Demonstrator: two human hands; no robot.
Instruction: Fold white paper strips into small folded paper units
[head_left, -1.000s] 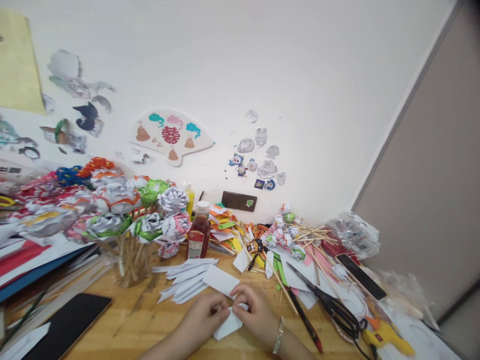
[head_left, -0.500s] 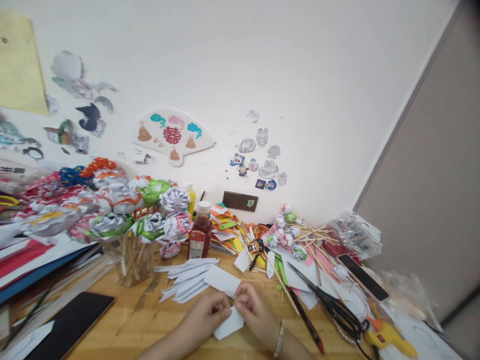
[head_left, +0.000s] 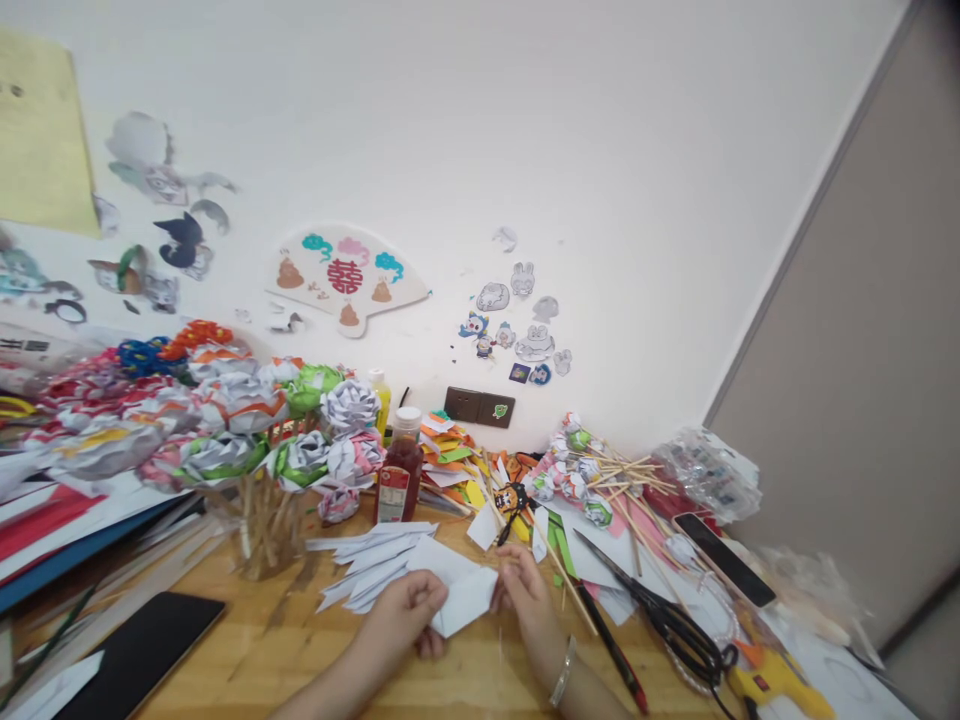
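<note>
A small piece of folded white paper (head_left: 466, 603) is held above the wooden table. My left hand (head_left: 415, 608) pinches its left side, the thumb lying over the front. At the right corner, my right hand (head_left: 521, 583) grips the same paper between thumb and fingertips. Just behind it lies another white sheet (head_left: 439, 556), partly hidden by the held piece. A fanned pile of folded white paper strips (head_left: 371, 562) rests on the table to the left of that sheet.
Paper flowers (head_left: 244, 400) crowd the left, some standing in a clear container. A sauce bottle (head_left: 397, 470) stands behind the pile. Black scissors (head_left: 675, 620), a pencil (head_left: 615, 645), a yellow glue gun (head_left: 780, 685) and a phone (head_left: 726, 560) lie right. A black tablet-like slab (head_left: 146, 650) lies left.
The folded paper has been lifted and turned, moving up a little over the sheet behind. My right hand has shifted right, to the paper's right corner, farther from my left.
</note>
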